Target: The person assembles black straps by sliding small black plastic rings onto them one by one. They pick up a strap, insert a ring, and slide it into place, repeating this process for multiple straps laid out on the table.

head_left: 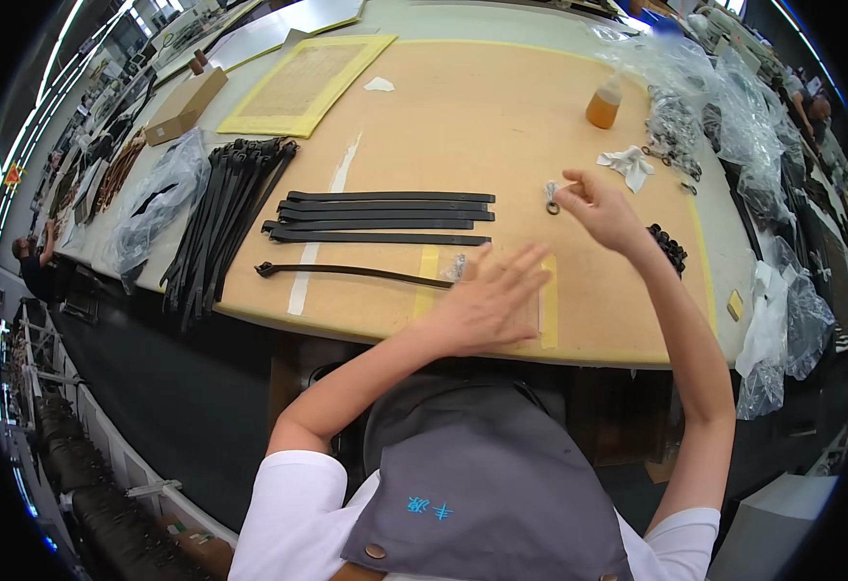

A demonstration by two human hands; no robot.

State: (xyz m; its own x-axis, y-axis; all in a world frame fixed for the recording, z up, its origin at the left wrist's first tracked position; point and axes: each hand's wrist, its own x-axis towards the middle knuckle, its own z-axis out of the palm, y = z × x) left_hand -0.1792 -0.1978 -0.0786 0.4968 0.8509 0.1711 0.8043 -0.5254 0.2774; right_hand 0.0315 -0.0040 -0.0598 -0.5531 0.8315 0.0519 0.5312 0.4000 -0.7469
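My left hand (495, 301) is spread flat, fingers apart, over the right end of a single black strap (356, 274) near the table's front edge. That strap's end is hidden beneath the hand. Farther right, my right hand (602, 212) is raised above the table with thumb and forefinger pinched. At their tips is a small dark ring (553, 206) with a whitish wrapping on it. Several more black straps (385, 221) lie side by side just beyond the single one. A small clear packet (457, 266) lies by my left fingertips.
A large bundle of black straps (235, 203) lies at the left, beside clear plastic film (161, 194) and a cardboard box (186, 105). Right of my right hand is a pile of small black pieces (667, 249). Farther back stand an amber bottle (603, 103), a white cloth (628, 167) and wrapped rings (674, 131).
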